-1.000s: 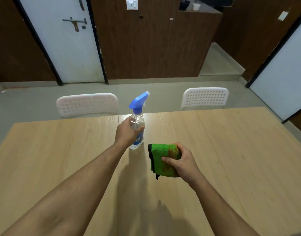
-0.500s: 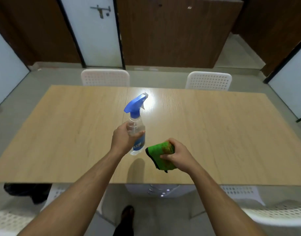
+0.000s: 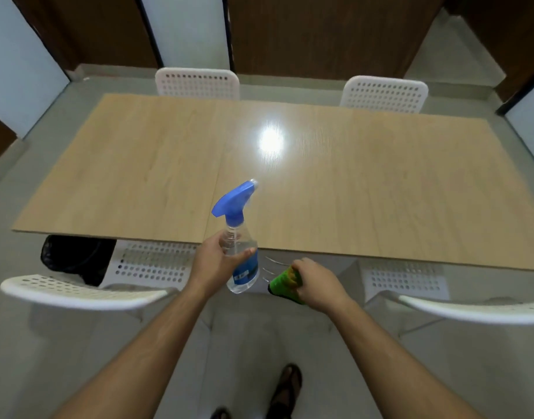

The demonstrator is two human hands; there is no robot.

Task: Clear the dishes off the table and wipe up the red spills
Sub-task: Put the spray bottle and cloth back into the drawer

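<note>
While the view looks down from above:
Feet: sandalled feet point(image 3: 285, 388) at the bottom centre, on grey floor.
Left hand: left hand point(image 3: 213, 264) curled round a clear spray bottle point(image 3: 240, 252), blue trigger head tilted toward the upper right, held at the table's near edge.
Right hand: right hand point(image 3: 315, 282) closed around a bunched green cloth point(image 3: 282, 284), just right of the bottle.
Near chairs: white chairs point(image 3: 81, 293) at lower left and lower right.
Table: wooden table point(image 3: 380, 182) across mid-frame, with a bright glare patch.
Far chairs: two white chairs point(image 3: 197, 83) at the upper edge.

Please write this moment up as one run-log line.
left hand: holds spray bottle | right hand: grips green cloth | table: no dishes or red spills visible
</note>
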